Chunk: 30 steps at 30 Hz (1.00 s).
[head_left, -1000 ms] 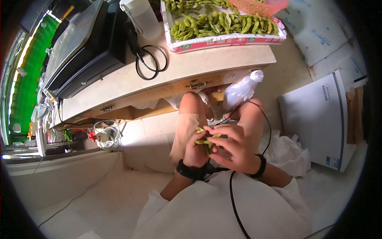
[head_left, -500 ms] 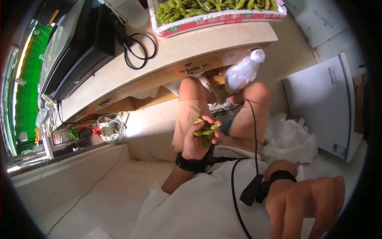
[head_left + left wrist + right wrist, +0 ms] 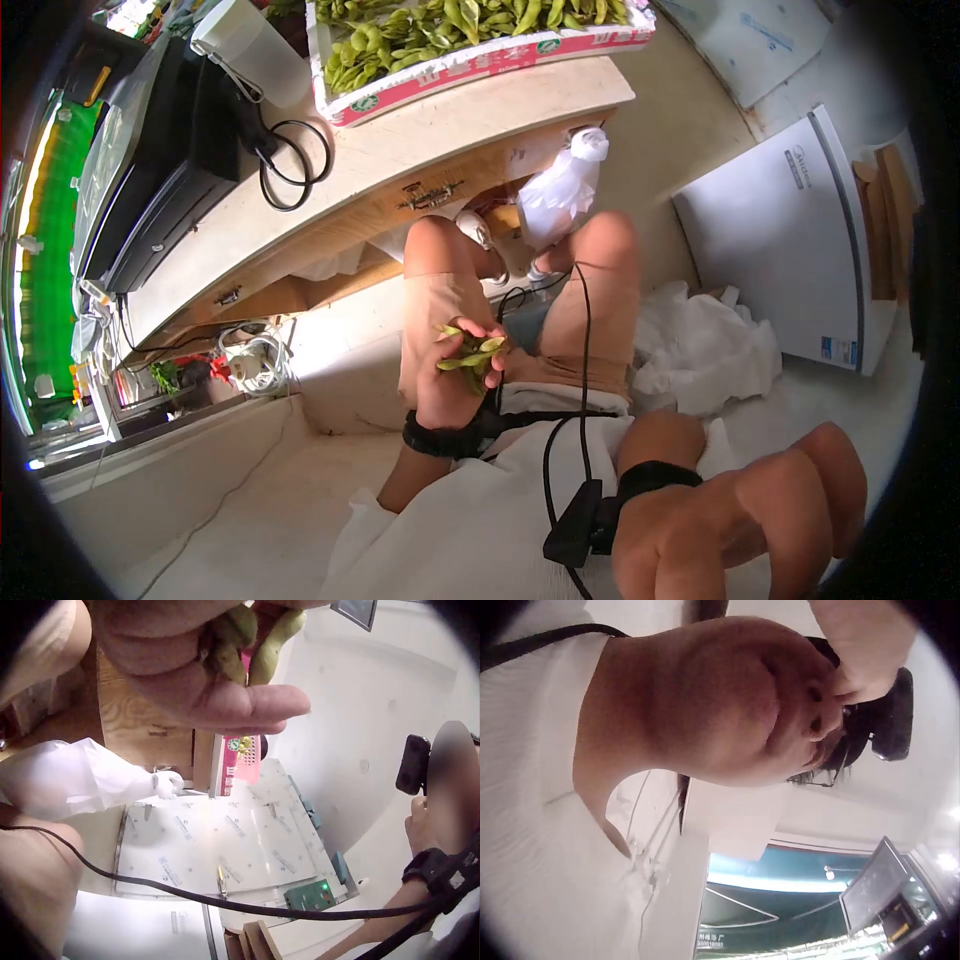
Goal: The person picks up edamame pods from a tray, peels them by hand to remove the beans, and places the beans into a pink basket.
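My left hand point(image 3: 447, 385), over the lap, holds a few green soybean pods point(image 3: 472, 359) in its curled fingers. In the left wrist view, the pods point(image 3: 271, 649) stick out between the thumb side and fingers point(image 3: 251, 709), their lower ends hidden in the palm. My right hand point(image 3: 735, 510) is raised close to the head camera, at the lower right, with bent fingers and no pod visible in it. Seen from the right wrist, that hand point(image 3: 866, 645) touches the person's face. Each wrist wears a black strap point(image 3: 655, 480) with a cable.
Ahead, a pink and white box point(image 3: 490, 65) full of soybean pods stands on a desk point(image 3: 450, 130), beside a translucent bottle point(image 3: 255, 55) and a black machine point(image 3: 165, 170). A tied white bag point(image 3: 560, 190) hangs below the desk edge. At right are a small fridge point(image 3: 780, 240) and crumpled white plastic point(image 3: 700, 350).
My right hand has left the pods at the left hand and come up and back toward the face. The left hand keeps its pods. The head view has shifted a little.
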Available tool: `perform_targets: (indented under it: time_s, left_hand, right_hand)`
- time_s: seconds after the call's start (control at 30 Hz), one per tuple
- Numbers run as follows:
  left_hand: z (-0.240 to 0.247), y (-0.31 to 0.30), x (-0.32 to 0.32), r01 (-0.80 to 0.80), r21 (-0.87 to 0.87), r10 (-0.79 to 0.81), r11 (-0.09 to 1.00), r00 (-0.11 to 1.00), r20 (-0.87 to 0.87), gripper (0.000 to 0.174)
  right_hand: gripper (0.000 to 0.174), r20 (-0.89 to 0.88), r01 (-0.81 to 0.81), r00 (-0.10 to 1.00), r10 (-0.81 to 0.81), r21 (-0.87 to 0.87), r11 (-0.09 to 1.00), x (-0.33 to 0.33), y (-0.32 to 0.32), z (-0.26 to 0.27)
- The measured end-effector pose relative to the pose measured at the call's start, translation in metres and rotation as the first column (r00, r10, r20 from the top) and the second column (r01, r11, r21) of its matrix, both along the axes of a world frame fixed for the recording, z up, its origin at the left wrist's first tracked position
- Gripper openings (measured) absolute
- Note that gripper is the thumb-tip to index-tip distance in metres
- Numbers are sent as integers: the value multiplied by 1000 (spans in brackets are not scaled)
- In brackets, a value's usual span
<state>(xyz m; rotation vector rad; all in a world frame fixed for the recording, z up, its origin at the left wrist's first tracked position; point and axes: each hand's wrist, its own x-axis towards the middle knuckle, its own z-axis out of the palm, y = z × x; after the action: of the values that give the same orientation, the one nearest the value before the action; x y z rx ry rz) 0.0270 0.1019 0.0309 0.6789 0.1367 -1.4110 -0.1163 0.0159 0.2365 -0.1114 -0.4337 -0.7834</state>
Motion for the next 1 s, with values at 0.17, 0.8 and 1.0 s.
perform_targets:
  time_s: [0.17,0.8,1.0]
  left_hand:
    - [-3,0,1,13,-3,-13,1000,1000,-11,21]
    - [-6,2,1,24,-99,-26,995,999,-23,23]
    - [-6,3,1,47,-77,-47,996,999,14,24]
  right_hand:
    - [17,-38,2,999,0,52,999,1,2,4]
    - [33,138,183,979,-147,-297,937,16,19,-48]
    - [22,168,554,696,-698,-744,374,30,-14,-61]
